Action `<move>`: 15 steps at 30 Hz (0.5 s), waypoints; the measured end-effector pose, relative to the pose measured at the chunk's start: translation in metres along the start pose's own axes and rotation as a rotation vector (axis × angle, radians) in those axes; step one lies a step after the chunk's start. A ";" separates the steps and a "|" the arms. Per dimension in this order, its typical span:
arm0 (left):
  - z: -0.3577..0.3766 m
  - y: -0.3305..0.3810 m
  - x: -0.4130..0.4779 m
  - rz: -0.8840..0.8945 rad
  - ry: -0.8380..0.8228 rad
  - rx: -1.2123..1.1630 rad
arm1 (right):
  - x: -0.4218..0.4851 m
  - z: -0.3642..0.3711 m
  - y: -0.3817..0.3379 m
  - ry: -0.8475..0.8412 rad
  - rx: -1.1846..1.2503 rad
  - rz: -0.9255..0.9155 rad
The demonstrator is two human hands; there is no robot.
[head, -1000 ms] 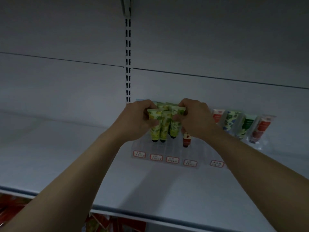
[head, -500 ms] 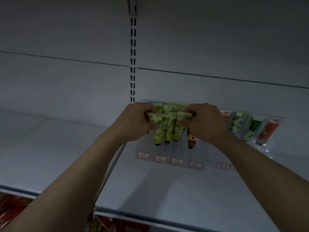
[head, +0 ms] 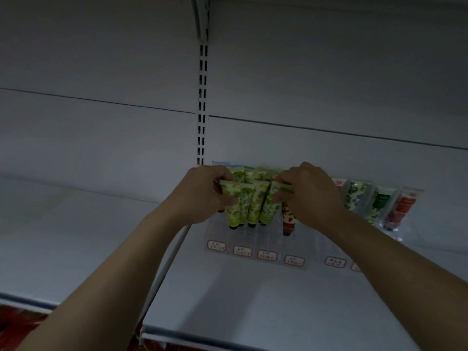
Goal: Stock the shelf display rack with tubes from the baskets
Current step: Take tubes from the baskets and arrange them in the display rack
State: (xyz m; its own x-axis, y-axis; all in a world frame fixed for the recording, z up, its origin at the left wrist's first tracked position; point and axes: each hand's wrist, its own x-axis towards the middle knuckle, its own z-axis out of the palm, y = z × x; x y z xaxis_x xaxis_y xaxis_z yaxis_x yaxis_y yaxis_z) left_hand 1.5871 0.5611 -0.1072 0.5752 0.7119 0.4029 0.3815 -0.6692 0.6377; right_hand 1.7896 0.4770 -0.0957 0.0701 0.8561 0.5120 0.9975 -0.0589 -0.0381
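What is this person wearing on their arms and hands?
Nothing that shows. The left hand and right hand are bare, without gloves. Both forearms are uncovered to the picture's edge: no sleeve, watch or bracelet in view.

I see the rack [head: 255, 239] at the back of the shelf [head: 228, 300], against the back panel and just right of the slotted upright [head: 202, 122]. A bunch of tubes [head: 250, 206] hangs caps down over the rack's left slots, with more tubes behind it. My left hand [head: 202, 198] holds the bunch from the left and my right hand [head: 311, 196] from the right. A single tube [head: 288, 221] stands just right of the bunch, partly behind my right hand. Farther right, a row of tubes [head: 379, 201] stands along the back panel. Labels [head: 267, 255] line the rack's front edge.
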 end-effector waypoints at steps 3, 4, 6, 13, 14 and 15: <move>-0.002 -0.002 0.002 0.005 -0.021 -0.004 | 0.002 0.002 0.002 -0.010 -0.043 -0.058; -0.003 -0.004 0.003 0.007 -0.024 0.005 | 0.004 0.001 0.002 -0.010 -0.052 -0.066; -0.005 -0.008 0.003 0.001 -0.019 0.040 | 0.008 -0.001 0.001 -0.038 -0.090 -0.065; -0.001 -0.006 0.003 0.015 -0.015 0.057 | 0.031 -0.016 -0.003 -0.233 -0.082 -0.058; 0.000 -0.005 0.003 0.017 -0.014 0.060 | 0.033 -0.016 -0.002 -0.242 -0.076 -0.057; 0.000 -0.004 0.004 0.016 -0.013 0.062 | 0.033 -0.016 -0.002 -0.251 -0.073 -0.055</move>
State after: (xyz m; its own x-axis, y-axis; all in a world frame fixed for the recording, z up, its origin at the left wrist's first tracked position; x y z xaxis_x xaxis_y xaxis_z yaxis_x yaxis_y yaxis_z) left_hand 1.5882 0.5664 -0.1085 0.5908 0.6983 0.4041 0.4160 -0.6928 0.5890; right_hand 1.7902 0.4971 -0.0646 0.0223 0.9590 0.2824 0.9980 -0.0379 0.0501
